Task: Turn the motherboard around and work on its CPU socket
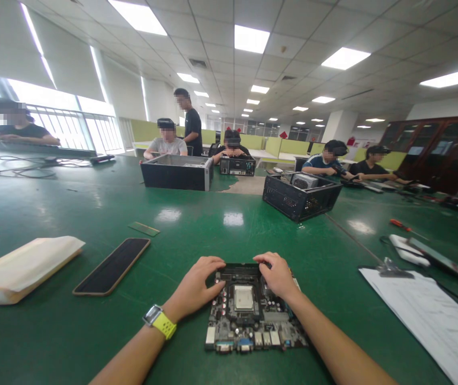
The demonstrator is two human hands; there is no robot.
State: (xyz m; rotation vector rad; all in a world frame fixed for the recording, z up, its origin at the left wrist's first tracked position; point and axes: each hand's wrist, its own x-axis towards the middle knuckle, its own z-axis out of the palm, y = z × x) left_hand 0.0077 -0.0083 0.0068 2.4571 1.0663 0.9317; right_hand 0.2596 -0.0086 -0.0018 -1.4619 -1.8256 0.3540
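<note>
A motherboard (269, 326) lies flat on the green table, its ports facing me. A silver processor (244, 298) sits in the socket, framed by a black bracket. At the board's far left corner, my left hand (200, 280) holds the edge, thumb and fingers on either side of the corner. My right hand (276, 275) is closed at the far right corner, its fingers bent over the far edge; what lies under the palm is hidden. A yellow-strapped watch (160, 321) is on my left wrist.
To the left are a phone (112, 267), a green memory stick (144, 229) and a padded envelope (24, 267). A clipboard (417, 310) and screwdriver (399, 225) lie right. Computer cases (176, 174) stand ahead; several people work beyond.
</note>
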